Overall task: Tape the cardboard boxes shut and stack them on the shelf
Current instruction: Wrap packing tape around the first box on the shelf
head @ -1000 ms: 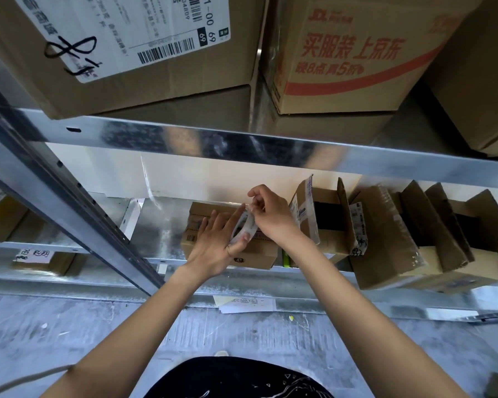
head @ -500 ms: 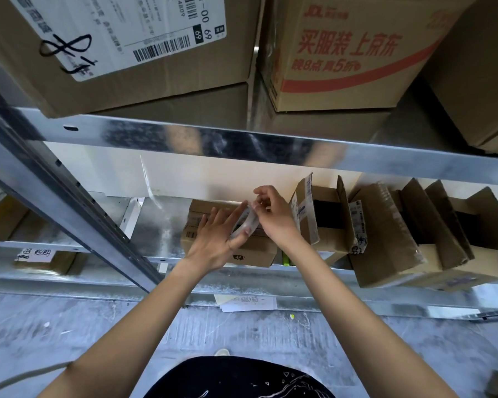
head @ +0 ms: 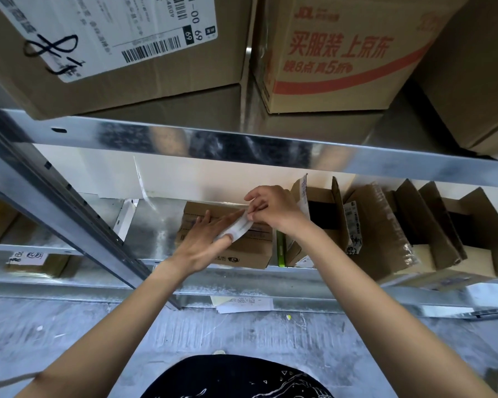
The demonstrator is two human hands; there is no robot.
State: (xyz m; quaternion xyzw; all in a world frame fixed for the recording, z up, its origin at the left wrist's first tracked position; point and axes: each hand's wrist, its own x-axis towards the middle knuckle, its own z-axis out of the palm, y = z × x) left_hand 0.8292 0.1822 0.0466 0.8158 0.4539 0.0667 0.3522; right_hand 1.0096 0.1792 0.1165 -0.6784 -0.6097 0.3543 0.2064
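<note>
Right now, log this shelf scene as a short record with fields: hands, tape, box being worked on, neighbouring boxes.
left hand: flat on the small box, holding the tape roll
right hand: pinching the tape's end
tape roll: clear, over the box top
small box: flaps shut, on the lower shelf
open boxes: to its right, flaps up

A galvanized steel shelving unit [head: 242, 145] with reflective horizontal beams and a perforated diagonal upright [head: 69, 208] stands against a white wall [head: 202, 179]. The floor [head: 242, 334] is grey concrete, scuffed and paint-flecked.
</note>
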